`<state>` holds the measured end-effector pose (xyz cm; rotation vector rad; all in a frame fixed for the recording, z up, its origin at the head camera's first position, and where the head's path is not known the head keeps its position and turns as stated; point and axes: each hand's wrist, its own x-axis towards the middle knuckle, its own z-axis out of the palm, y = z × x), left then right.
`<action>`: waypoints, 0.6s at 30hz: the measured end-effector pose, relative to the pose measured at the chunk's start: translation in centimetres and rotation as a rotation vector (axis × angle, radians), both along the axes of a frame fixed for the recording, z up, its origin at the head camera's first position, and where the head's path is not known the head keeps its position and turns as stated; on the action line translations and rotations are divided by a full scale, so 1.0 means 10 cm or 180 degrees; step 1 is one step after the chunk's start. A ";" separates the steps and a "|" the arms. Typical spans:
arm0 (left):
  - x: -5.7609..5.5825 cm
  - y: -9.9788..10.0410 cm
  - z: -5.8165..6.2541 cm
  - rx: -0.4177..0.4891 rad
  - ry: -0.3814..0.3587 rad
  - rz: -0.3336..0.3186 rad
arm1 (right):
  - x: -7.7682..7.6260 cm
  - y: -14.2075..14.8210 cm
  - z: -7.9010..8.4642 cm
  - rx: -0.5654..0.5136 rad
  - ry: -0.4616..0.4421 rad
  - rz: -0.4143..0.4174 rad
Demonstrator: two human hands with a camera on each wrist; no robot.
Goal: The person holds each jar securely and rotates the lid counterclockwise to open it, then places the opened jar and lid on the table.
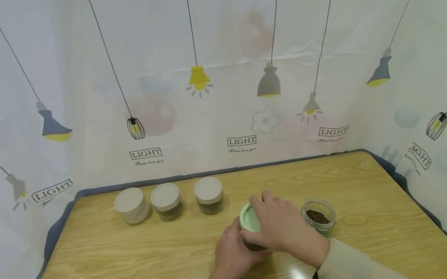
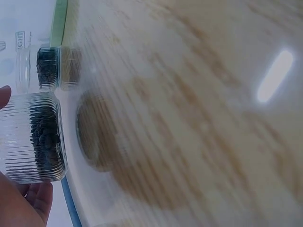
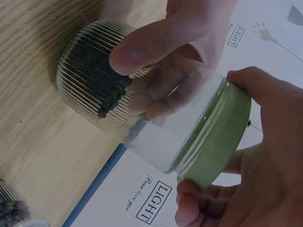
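Note:
A ribbed glass jar point(image 3: 94, 71) with dark, lumpy contents is held in my left hand point(image 1: 233, 255), fingers and thumb around its side. My right hand point(image 1: 280, 223) grips the rim of the light green lid point(image 1: 249, 218) on top of that jar. In the right wrist view the jar leans, and the lid point(image 3: 218, 137) sits over its mouth between thumb and fingers. To the right of my hands stands a lidless glass jar point(image 1: 324, 227) with brown bits in it. How tightly the lid sits cannot be told.
Three lidded jars stand along the back left of the wooden table point(image 1: 138, 265): a left one point(image 1: 132, 206), a middle one point(image 1: 166, 202) and a right one point(image 1: 209, 195). A green strip point(image 2: 59, 21) shows near the lidless jar. A printed curtain point(image 1: 186, 126) surrounds the table.

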<state>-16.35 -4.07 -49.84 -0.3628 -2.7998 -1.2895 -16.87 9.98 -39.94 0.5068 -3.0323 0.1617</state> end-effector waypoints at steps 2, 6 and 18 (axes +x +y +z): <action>0.00 0.00 0.00 0.0013 -0.0023 0.0017 | -0.02 0.02 0.00 -0.0002 -0.0021 0.0158; 0.00 -0.01 0.00 0.0045 -0.0084 -0.0006 | -0.09 0.10 -0.01 -0.0011 -0.0030 0.0577; 0.00 -0.01 -0.01 0.0055 -0.0174 -0.0029 | -0.12 0.22 0.03 0.0015 -0.0228 0.1028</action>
